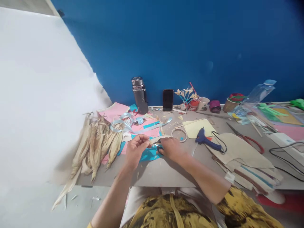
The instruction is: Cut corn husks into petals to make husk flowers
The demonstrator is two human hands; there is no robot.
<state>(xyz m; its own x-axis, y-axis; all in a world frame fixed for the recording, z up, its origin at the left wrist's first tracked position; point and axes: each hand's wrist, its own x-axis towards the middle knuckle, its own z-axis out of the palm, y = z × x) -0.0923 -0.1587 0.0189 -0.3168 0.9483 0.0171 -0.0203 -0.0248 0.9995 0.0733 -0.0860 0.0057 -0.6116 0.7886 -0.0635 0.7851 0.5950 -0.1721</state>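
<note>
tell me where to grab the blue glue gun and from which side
Probably best around the middle of its handle, coming from the right and slightly above. The blue glue gun lies on its side, with that long handle sticking out to the right, while the narrower tip seems to point toward the blue wall, so this approach should keep fingers off it.

I had both hands close together, in from the near edge of the surface [163, 179].
My left hand [137, 147] was pinching, thumb against fingers; my right hand [172, 147], just beside it, was curled into a grip with its back turned up. My left forearm [116, 186] and right forearm [206, 180] slanted inward across that edge, bare and converging.
</note>
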